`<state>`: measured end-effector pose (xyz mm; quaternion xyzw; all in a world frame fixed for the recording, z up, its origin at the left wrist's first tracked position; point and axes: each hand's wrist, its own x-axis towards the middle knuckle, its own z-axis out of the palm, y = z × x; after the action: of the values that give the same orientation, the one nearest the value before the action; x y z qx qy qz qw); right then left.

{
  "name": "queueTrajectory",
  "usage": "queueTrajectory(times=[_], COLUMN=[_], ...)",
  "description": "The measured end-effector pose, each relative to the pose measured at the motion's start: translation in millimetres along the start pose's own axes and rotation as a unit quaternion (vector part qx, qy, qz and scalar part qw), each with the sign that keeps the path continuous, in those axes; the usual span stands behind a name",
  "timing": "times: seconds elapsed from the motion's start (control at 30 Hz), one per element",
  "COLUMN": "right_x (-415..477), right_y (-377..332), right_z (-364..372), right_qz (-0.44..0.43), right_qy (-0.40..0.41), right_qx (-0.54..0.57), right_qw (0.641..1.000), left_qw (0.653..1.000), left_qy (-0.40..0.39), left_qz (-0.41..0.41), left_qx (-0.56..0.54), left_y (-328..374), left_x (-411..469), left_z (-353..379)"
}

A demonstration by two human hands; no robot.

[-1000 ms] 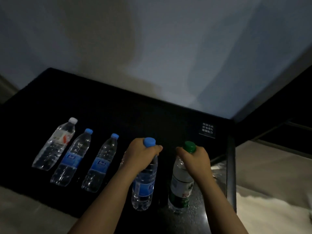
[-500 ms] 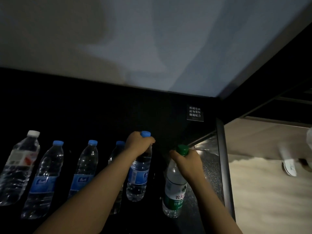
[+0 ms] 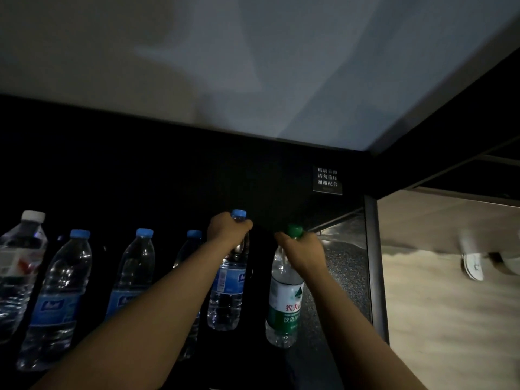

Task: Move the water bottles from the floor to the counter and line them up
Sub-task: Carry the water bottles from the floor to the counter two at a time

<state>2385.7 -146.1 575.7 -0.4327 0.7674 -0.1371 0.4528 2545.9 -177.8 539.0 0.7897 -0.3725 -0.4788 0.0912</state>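
My left hand [image 3: 229,230] is curled round the neck of a clear, ribbed plastic bottle [image 3: 228,291] just under its blue cap. Its blue label lies below my fingers, and its long axis stands upright, cap up. My right hand [image 3: 305,251] grips the neck of a green-capped bottle [image 3: 284,305] the same way, with the white and green label below my palm, also upright. The two bottles sit near each other but apart. I cannot tell whether either base rests on the counter [image 3: 168,178], a matte black top. Left of my left grip four more clear bottles stand in a row: one [image 3: 191,243] partly behind my forearm, two blue-capped [image 3: 132,277] [image 3: 56,299], and a white-capped one [image 3: 17,266] farthest out. Beyond my right grip are a small black sign [image 3: 327,180] with white characters, a speckled glossy panel [image 3: 346,263] and a pale floor [image 3: 450,319]. A dim, plain wall [image 3: 253,66] rises behind the counter.
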Motion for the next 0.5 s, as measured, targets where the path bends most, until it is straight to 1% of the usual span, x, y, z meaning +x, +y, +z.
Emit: queueTrajectory(times=[0.1,0.27,0.4,0.5], right_x=[13,22,25,26], right_y=[4,19,30,32], right_z=[8,21,28,28], right_qz=[-0.005,-0.033,-0.054,-0.057], right_qy=[-0.002,-0.032,-0.024,-0.027], right_qx=[0.001,-0.043,-0.065,-0.062], right_qw=[1.0,0.998,0.996,0.996], left_qw=[1.0,0.998,0.998,0.999], left_qy=[0.008,0.036,0.036,0.021], left_qz=[0.014,0.043,0.042,0.042], left_qx=[0.016,0.02,0.027,0.018], left_y=[-10,-17,-19,-23], left_x=[0,-6,-11,-15], left_z=[4,10,9,6])
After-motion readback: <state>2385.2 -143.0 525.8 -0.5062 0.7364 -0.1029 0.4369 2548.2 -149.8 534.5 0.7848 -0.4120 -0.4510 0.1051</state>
